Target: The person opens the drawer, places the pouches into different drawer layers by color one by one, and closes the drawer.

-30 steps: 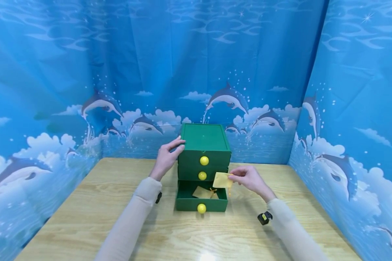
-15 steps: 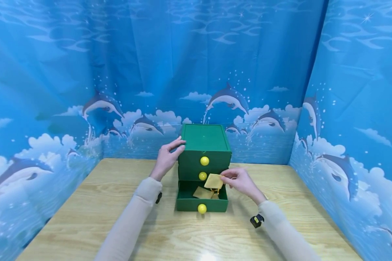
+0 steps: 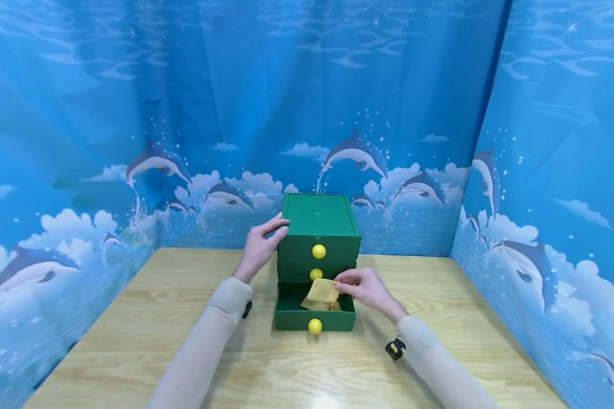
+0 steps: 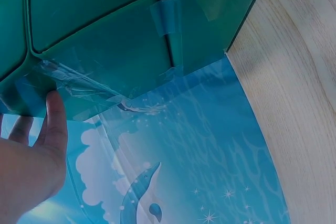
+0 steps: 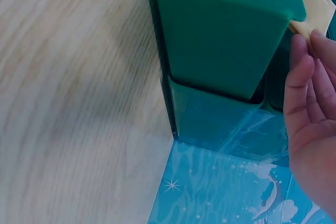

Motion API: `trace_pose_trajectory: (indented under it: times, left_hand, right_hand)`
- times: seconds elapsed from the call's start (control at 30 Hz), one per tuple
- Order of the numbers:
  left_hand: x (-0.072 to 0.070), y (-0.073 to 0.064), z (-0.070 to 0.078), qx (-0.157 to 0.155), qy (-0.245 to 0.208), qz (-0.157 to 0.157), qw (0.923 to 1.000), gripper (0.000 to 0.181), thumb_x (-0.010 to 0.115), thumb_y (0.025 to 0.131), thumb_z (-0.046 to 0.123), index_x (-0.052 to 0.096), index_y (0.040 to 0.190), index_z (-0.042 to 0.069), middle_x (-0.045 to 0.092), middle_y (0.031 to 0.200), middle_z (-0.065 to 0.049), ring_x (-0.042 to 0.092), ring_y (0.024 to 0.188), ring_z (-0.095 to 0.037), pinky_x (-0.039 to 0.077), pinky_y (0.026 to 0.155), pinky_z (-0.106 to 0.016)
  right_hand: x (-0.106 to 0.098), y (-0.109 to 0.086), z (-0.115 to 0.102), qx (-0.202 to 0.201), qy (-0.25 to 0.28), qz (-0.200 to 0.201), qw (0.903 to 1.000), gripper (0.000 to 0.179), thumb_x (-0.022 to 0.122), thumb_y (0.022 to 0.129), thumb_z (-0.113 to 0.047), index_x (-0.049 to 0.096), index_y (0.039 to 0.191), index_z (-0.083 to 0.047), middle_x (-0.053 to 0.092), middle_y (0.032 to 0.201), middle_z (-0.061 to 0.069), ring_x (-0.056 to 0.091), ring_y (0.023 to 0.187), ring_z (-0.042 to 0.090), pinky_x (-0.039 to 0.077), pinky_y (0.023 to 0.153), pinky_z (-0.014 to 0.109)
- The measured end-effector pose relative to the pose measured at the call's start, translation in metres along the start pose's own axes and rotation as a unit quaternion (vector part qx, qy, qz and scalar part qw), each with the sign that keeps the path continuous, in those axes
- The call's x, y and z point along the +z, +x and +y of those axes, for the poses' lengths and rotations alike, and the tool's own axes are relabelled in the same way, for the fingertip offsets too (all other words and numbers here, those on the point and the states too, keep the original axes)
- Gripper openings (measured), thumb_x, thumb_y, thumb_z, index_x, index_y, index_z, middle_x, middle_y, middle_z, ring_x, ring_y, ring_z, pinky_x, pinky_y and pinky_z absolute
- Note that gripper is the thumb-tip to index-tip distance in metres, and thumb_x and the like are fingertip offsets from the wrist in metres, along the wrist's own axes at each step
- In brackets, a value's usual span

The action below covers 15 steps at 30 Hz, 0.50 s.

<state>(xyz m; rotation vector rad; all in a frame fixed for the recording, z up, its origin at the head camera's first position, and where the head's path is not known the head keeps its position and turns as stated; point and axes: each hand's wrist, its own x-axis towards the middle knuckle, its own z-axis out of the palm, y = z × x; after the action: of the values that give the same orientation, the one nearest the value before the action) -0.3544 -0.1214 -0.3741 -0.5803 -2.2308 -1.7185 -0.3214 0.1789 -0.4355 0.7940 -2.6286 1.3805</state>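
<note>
A green cabinet [image 3: 319, 215] with several stacked drawers and yellow knobs stands on the table. Its bottom drawer [image 3: 293, 320] is pulled out. My right hand [image 3: 366, 291] pinches a corner of a small yellow pouch [image 3: 322, 290] with an orange string, holding it over that drawer. Beneath it, a second flat yellow piece [image 3: 311, 305] lies inside, partly covered. In the right wrist view, the pinched pouch [image 5: 318, 4] shows past the drawer's corner. My left hand [image 3: 260, 245] rests against the cabinet's upper left side, fingers extended; the left wrist view shows the fingers [image 4: 55, 119] at its wall.
The wooden table [image 3: 184, 318] extends to both sides and in front of the cabinet. Behind and to the sides hang blue curtains [image 3: 225, 113] printed with dolphins. Clear tape [image 4: 167, 17] runs along the cabinet's side.
My right hand has moved left and slightly down, bringing the yellow pouch from the drawer's right side to over its middle. My left hand has stayed against the cabinet.
</note>
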Motion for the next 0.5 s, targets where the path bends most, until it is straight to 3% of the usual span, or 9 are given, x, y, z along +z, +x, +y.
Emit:
trace_pose_trajectory:
  times: [0.23,0.5]
  left_hand:
    - [-0.001,0.0,0.001,-0.003,-0.003,0.0,1.0,0.042,0.059,0.097,0.046,0.064,0.132,0.024,0.04,0.156,0.005,0.035,0.145,-0.017,0.041,0.111,-0.047]
    - [0.0,-0.001,0.002,-0.005,-0.002,-0.001,1.0,0.043,0.059,0.096,0.047,0.064,0.132,0.024,0.04,0.156,0.005,0.036,0.144,-0.016,0.042,0.11,-0.047]
  right_hand:
    - [0.007,0.002,-0.006,0.008,-0.003,-0.01,0.9999,0.018,0.072,0.091,-0.028,0.077,0.103,-0.015,0.076,0.093,0.003,0.067,0.075,0.039,0.054,0.053,0.028]
    - [0.016,0.005,-0.008,0.011,-0.014,-0.039,0.9991,0.017,0.068,0.094,-0.02,0.076,0.107,-0.013,0.075,0.095,0.004,0.062,0.059,0.02,0.053,0.053,0.028]
